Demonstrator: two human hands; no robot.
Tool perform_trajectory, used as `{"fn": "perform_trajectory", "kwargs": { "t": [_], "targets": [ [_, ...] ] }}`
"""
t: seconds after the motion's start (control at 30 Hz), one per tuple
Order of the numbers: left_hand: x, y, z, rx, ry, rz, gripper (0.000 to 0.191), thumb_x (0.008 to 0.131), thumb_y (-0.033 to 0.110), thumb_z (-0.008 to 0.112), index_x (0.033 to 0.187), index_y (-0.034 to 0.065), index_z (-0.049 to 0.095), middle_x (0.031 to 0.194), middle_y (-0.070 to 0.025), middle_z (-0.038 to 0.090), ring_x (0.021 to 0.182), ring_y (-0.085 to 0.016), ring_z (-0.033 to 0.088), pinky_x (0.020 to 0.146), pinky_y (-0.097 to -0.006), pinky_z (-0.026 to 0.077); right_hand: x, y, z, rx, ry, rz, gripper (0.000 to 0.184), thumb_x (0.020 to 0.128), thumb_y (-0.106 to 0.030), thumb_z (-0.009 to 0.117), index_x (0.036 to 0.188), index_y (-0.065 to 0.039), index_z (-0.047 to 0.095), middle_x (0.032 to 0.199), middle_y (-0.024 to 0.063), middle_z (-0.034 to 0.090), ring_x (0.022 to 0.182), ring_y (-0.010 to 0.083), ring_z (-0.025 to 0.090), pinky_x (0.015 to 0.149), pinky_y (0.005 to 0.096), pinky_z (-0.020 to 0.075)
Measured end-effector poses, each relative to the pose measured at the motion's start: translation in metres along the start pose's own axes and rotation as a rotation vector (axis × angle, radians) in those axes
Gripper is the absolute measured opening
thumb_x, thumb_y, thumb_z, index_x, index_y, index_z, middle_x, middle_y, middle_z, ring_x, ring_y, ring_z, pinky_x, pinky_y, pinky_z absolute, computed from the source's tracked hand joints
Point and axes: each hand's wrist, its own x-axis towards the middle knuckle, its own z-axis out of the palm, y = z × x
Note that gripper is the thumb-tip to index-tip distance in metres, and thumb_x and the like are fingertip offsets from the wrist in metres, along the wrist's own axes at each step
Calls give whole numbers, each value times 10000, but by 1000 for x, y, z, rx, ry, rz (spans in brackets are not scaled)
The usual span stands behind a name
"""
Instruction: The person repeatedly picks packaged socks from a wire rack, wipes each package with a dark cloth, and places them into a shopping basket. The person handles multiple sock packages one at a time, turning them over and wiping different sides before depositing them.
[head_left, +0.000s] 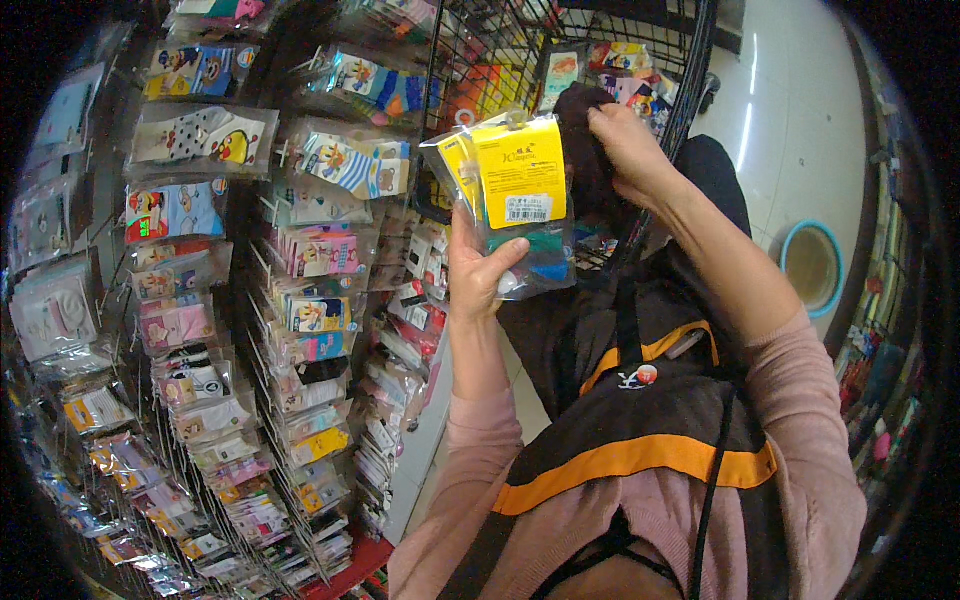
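Observation:
My left hand (484, 262) grips several clear plastic packets (525, 180) with yellow header cards, one bearing writing and a barcode; green and blue fabric shows through the lower part. To the right, my right hand (630, 142) is closed on a dark cloth (585, 142) at the edge of a black wire shopping cart (682, 97). What the cloth is, I cannot tell. Behind the cloth, more packets (630, 82) in printed plastic lie inside the cart. A brown apron with orange trim (637, 457) covers my front.
Packaged socks (202, 142) hang in columns on metal hooks along the display rack at the left. A round container with a blue rim (838, 262) stands on the tiled floor (780, 150) at the right. Beyond it runs another row of goods (889, 360).

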Motion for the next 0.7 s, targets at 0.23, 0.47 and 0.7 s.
{"fn": "perform_trajectory", "kwargs": {
  "t": [0.23, 0.47, 0.7],
  "targets": [
    [11, -6, 15, 86, 112, 58, 801, 660, -63, 703, 1343, 21, 294, 1221, -96, 487, 1089, -210, 513, 938, -330, 412, -8, 16, 8, -298, -174, -360, 272, 808, -99, 546, 1056, 9, 578, 884, 44, 639, 717, 129, 597, 611, 287, 488],
    [15, -12, 18, 120, 371, 292, 629, 861, 116, 600, 1366, 6, 241, 1284, -128, 424, 1127, -220, 472, 968, -349, 378, -15, -18, 11, -404, 288, -698, 177, 772, -56, 573, 923, -18, 657, 823, 52, 659, 719, 142, 607, 645, 275, 481],
    [29, -28, 33, -43, 60, 340, 780, 820, 453, 614, 1372, 61, 226, 1327, -122, 405, 1222, -274, 417, 1027, -436, 330, -35, 0, 43, -796, -120, -1184, 181, 776, -109, 582, 934, -36, 632, 924, 149, 596, 881, 313, 565, 790, 366, 453]
  ]
}}
